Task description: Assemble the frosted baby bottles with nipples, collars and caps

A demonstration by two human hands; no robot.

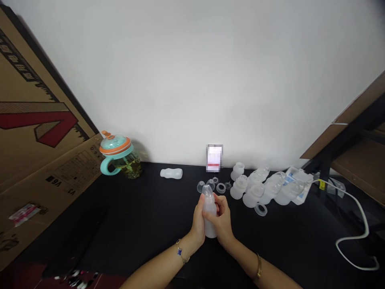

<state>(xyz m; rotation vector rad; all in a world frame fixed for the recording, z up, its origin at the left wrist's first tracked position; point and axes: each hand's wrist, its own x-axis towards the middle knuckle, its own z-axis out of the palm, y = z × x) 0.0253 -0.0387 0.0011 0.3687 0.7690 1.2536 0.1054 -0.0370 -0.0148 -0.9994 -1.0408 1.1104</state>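
Between my two hands stands a translucent white baby bottle (210,229) with a clear dome cap on top. My left hand (198,218) wraps its left side, fingers hidden behind it. From the right, my right hand (223,220) grips the bottle, its thumb across the front and its fingers curled near the collar. Just behind the bottle lie clear domes (201,186) and several rings, one of them a clear ring (221,188). Off to the right, several similar bottles (253,195) stand in a group, some with caps on. A loose ring (260,209) lies in front of them.
A white bottle (171,173) lies on its side on the black table (144,224). A lidded glass jug (120,154) stands at the left beside a large cardboard box (60,168). A phone (214,158) leans on the wall. A white cable (363,216) loops at the right.
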